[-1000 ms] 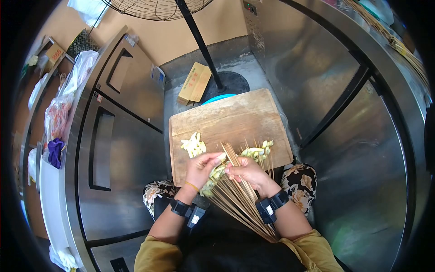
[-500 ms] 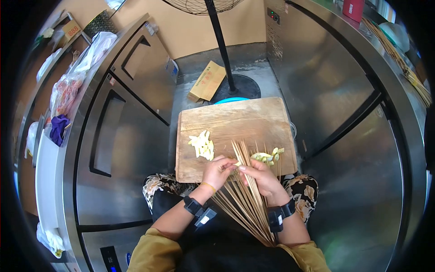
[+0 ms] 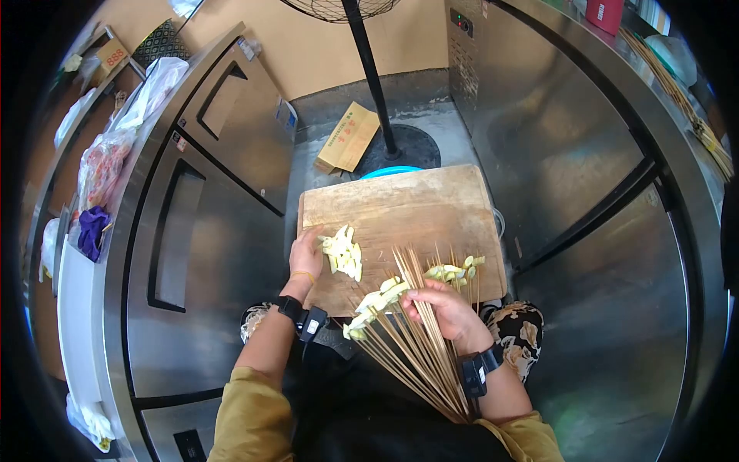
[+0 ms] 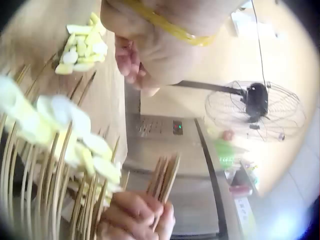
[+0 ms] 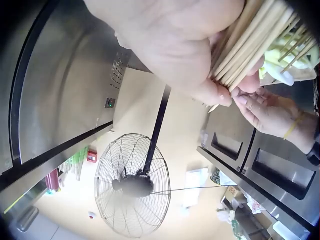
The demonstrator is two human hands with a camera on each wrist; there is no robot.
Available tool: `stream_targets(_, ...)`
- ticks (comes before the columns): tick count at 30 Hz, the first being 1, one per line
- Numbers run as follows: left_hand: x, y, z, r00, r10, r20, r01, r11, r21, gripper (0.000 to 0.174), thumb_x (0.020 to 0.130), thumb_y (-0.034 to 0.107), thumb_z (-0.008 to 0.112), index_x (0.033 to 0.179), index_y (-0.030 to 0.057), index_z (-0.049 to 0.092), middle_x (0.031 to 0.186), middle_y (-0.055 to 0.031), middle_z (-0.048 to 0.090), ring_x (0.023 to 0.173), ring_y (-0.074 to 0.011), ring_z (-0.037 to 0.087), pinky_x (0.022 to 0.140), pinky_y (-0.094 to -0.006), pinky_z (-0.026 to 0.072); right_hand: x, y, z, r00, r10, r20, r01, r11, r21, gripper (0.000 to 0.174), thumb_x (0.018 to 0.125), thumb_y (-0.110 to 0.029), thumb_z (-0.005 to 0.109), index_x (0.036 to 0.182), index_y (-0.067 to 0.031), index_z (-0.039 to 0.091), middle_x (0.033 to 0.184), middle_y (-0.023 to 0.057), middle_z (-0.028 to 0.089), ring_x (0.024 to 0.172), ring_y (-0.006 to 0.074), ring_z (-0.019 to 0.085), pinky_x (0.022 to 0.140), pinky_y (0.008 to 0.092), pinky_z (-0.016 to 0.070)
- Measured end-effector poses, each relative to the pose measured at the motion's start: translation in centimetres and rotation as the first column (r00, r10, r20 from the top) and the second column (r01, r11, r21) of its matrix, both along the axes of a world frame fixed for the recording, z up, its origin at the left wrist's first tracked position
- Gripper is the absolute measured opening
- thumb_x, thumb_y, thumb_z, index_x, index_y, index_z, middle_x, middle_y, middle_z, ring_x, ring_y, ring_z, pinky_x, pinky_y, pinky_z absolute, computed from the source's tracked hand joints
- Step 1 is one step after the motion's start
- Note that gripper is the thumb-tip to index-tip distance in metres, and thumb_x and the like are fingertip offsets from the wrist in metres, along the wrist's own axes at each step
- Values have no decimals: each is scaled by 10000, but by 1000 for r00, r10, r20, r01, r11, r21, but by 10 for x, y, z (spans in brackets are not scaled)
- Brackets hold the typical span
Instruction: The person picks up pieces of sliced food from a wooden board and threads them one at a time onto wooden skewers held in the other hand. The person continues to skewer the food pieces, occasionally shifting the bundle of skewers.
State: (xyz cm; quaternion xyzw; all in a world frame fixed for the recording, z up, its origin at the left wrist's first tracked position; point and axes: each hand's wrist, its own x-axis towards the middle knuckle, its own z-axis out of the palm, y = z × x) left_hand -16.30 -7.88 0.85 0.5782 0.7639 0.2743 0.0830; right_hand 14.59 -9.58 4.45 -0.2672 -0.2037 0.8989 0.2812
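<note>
Beside the pile of pale cut pieces [image 3: 342, 252] on the wooden board [image 3: 400, 200], my left hand [image 3: 305, 258] hangs with loosely bent fingers; nothing shows in it. In the left wrist view this hand [image 4: 145, 55] is partly cut off by the frame's top. My right hand [image 3: 450, 309] grips a bundle of thin wooden skewers [image 3: 431, 339], thumb across them; the right wrist view shows the skewers [image 5: 255, 45] within the curled fingers. Below the board's near edge, pale pieces [image 3: 377, 302] sit in a row on fanned-out skewers, left of the right hand.
More skewered pieces [image 3: 454, 271] lie at the board's right side. Behind the board are a cardboard box [image 3: 349, 138] and a fan stand [image 3: 372, 77]. Steel cabinets [image 3: 223, 231] flank both sides, with plastic bags [image 3: 104, 165] on the left and loose skewers [image 3: 670, 85] on the right counter.
My left hand has left the skewers beside my right hand and moved left to the loose pile. The row of threaded pieces now shows uncovered. My right hand keeps its grip on the bundle.
</note>
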Motion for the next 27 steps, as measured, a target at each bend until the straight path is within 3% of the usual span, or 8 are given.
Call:
stream_targets(2, -16, 3, -17, 956, -148, -255, 157, 987, 16, 437, 703, -76, 543, 1081, 136, 595, 1121, -101, 571, 1014, -282, 547, 881, -345, 435, 0, 1, 3, 1000, -3, 13, 3, 1000, -15, 77, 831, -81, 590, 812, -11, 566, 728, 84, 598, 578, 123, 539, 528, 227, 438)
stream_targets(8, -12, 2, -18, 978, -149, -149, 119, 974, -193, 396, 700, -30, 589, 1062, 130, 606, 1118, -78, 574, 1027, -271, 535, 902, -359, 419, -1, 2, 2, 999, 2, 54, -2, 1000, -8, 92, 830, -97, 589, 793, -19, 558, 683, 69, 574, 558, 120, 522, 510, 227, 417)
stream_targets(17, 4, -28, -11, 988, 78, 137, -54, 983, -176, 310, 717, 18, 678, 1019, 74, 631, 884, -82, 631, 697, -174, 620, 654, -270, 511, -2, 0, -1, 996, 23, 88, -28, 998, 64, 130, 810, -138, 647, 865, -64, 555, 700, -6, 565, 570, 68, 516, 487, 193, 407)
stream_targets(19, 7, -38, -16, 936, 143, 323, -120, 989, -90, 246, 760, 43, 669, 1003, 45, 631, 868, -71, 630, 697, -144, 609, 648, -245, 513, -3, -2, -1, 990, 5, 140, -18, 996, 92, 139, 802, -141, 658, 864, -68, 558, 694, -15, 560, 570, 57, 507, 478, 188, 397)
stream_targets(21, 5, -44, -21, 791, 201, 578, -201, 977, -66, 198, 800, 56, 646, 993, 16, 625, 888, -66, 618, 724, -133, 599, 670, -233, 513, -3, -2, -4, 992, 31, 121, -43, 994, 100, 145, 793, -134, 670, 859, -66, 560, 692, -17, 559, 552, 46, 494, 461, 180, 384)
stream_targets(23, -2, -44, -25, 499, 240, 833, -267, 957, -116, 168, 837, 58, 609, 990, -12, 612, 944, -67, 596, 779, -141, 590, 721, -233, 510, -2, -2, -5, 992, 40, 118, -52, 994, 99, 148, 785, -126, 680, 851, -64, 563, 687, -18, 558, 535, 38, 484, 444, 173, 370)
stream_targets(26, 12, -48, 6, 153, 239, 959, -292, 938, -188, 218, 874, 48, 558, 1067, -54, 553, 1040, -93, 579, 875, -163, 591, 798, -234, 516, -2, -3, -5, 992, 31, 123, -43, 994, 98, 142, 777, -112, 689, 833, -61, 570, 674, -19, 559, 508, 31, 474, 420, 166, 352)
stream_targets(27, 16, -49, 13, 109, 196, 975, -243, 956, -165, 233, 879, 47, 547, 1089, -54, 539, 1056, -101, 577, 912, -172, 587, 822, -237, 512, -3, -3, -7, 993, 26, 114, -38, 993, 110, 137, 776, -108, 690, 827, -59, 572, 668, -19, 560, 499, 31, 471, 414, 166, 348)
